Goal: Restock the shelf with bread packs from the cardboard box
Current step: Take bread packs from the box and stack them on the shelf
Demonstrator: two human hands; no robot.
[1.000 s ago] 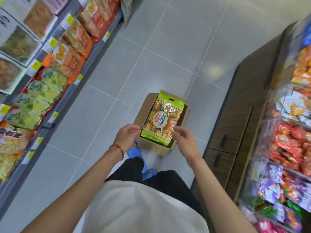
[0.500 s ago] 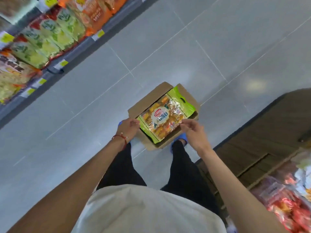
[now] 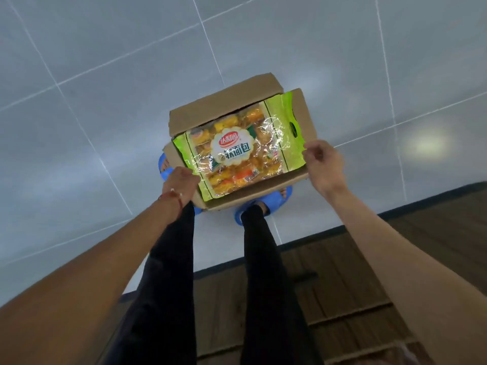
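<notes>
An open cardboard box [image 3: 224, 108] stands on the floor between my feet. A green-edged clear bread pack [image 3: 237, 156] with yellow rolls and a round white label lies across the box's top, tilted. My left hand [image 3: 179, 183], with a red string on its wrist, grips the pack's lower left corner. My right hand [image 3: 324, 164] pinches the pack's right green edge with the fingertips. What the box holds under the pack is hidden. No shelf is in view.
Grey floor tiles [image 3: 105, 101] surround the box. A dark wooden cabinet base [image 3: 369, 272] fills the lower right, close behind my legs. My black trouser legs and blue slippers [image 3: 275, 201] sit just below the box.
My view has tipped straight down, so the shelves on both sides have left the frame. The box and pack look nearer. My hands have spread to the pack's opposite ends.
</notes>
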